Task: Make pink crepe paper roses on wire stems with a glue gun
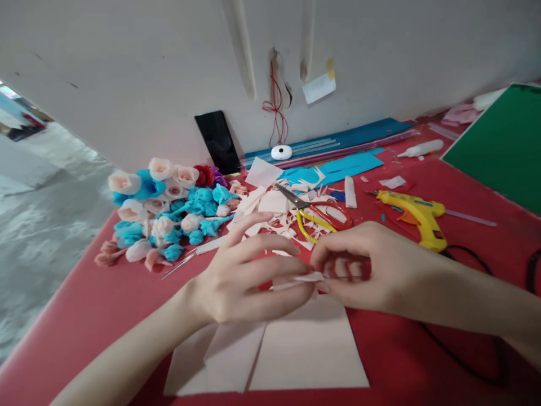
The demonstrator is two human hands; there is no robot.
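Note:
Between my two hands is a small pale pink paper piece, pinched by the fingertips. My left hand comes in from the left, its thumb and index closed on the piece and the other fingers loosely spread. From the right, my right hand grips the same piece with thumb and forefinger, the rest of its fingers curled. Below them lie pale pink paper sheets, overlapping on the red table. Just beyond the hands, scissors with red and yellow handles rest open on paper scraps.
Crepe paper flowers are heaped at the left. A yellow glue gun with a black cord lies right, near a small white bottle. A black phone leans against the wall. A green board stands far right.

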